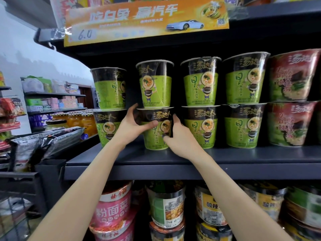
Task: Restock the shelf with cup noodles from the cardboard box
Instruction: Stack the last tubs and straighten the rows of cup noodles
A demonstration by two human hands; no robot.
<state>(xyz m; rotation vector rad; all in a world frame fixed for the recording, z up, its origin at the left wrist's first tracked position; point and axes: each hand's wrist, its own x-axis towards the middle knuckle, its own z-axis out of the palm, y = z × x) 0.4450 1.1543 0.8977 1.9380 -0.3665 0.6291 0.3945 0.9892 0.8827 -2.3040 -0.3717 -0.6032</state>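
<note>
Hands, left hand (pixel 133 126) and right hand (pixel 180 136), clasp glossy tapered cup (pixel 156 134), seemingly shrink-wrapped.

Landmark: the dark grey shelf (pixel 243 159). On it, stacked green cup noodles (pixel 157 131) carry black upper bands with gold characters, lime-green lower bodies and a cartoon figure beside a noodle-bowl picture. At the shelf's right end, red cups (pixel 291 124) show white characters over a red and green print. Above the shelf, an orange banner (pixel 147 20) bears white lettering and a white car. Below the shelf, a pink cup (pixel 112 211) has white characters; neighbouring cups (pixel 166 206) are dark with green and yellow labels.
</note>
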